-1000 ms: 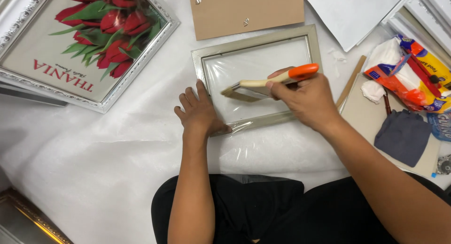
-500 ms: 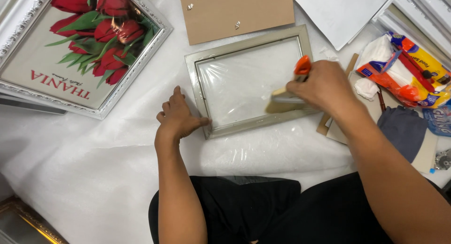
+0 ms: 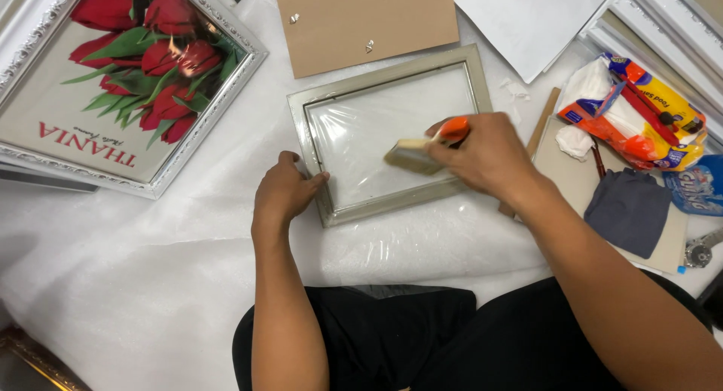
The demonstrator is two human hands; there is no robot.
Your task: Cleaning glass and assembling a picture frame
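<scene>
Silver frame [image 3: 392, 135] pinned by flat left hand [image 3: 282, 195], fingers spread; right hand [image 3: 486, 154] fingers grip a brush [image 3: 422, 152] over its glass.

Orange-yellow-white snack pkg [image 3: 636, 112] far right, blue pkg [image 3: 697, 188] just below it

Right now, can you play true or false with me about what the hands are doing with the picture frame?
1. The right hand holds a brush with an orange handle over the glass. True.
2. The left hand is lifted up in the air. False: it presses on the left edge of the silver frame.
3. The big flower picture shows yellow sunflowers. False: they are red tulips.
4. A brown backing board lies above the frame. True.
5. The grey cloth lies inside the frame. False: it lies to the right of it.
</scene>
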